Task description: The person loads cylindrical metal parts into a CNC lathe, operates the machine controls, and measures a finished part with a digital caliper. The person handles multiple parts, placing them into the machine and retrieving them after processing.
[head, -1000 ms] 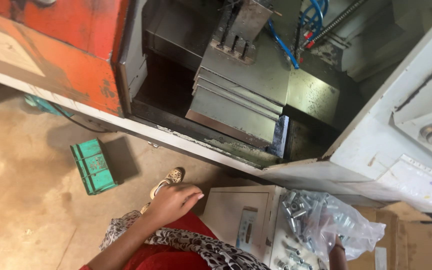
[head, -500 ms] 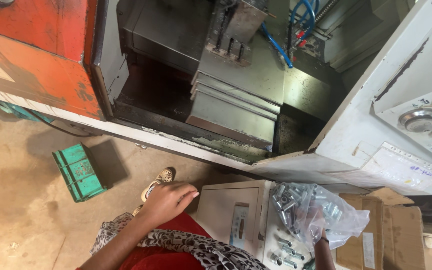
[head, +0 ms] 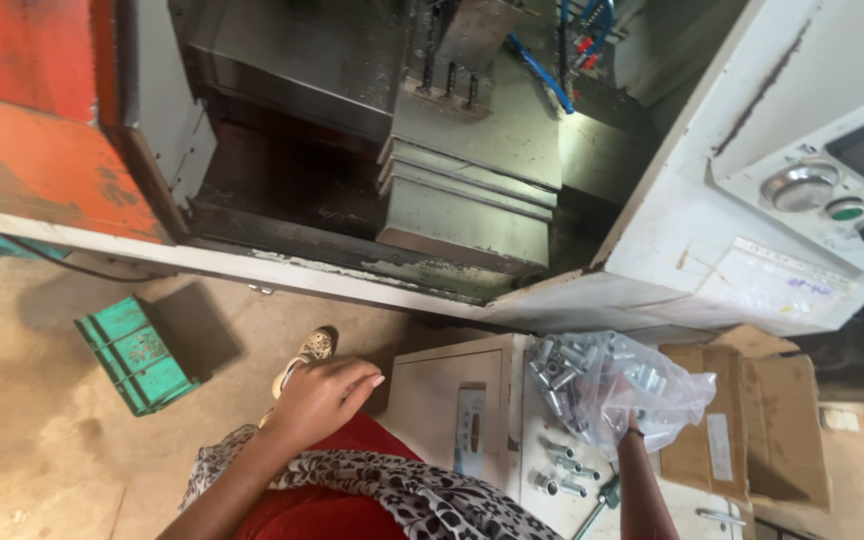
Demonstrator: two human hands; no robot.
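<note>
Bag (head: 620,385) of metal fittings is resting on the white counter (head: 452,400), with the right hand reaching into it from below.

Clear plastic, crumpled and full of short silvery cylinders, the bag is lying on the counter just below the open machine bay (head: 382,180), its bulk slanting up and to the left from the right hand (head: 635,425). That hand is mostly hidden behind the plastic, so I cannot tell whether its grip is spread or pinching a fitting. A few loose fittings (head: 562,470) are lying on the counter just under the bag. The left hand (head: 320,400) is farther from the bag, past the counter's left edge, fingers loosely curled and holding nothing, above a sandalled foot (head: 307,355).
</note>
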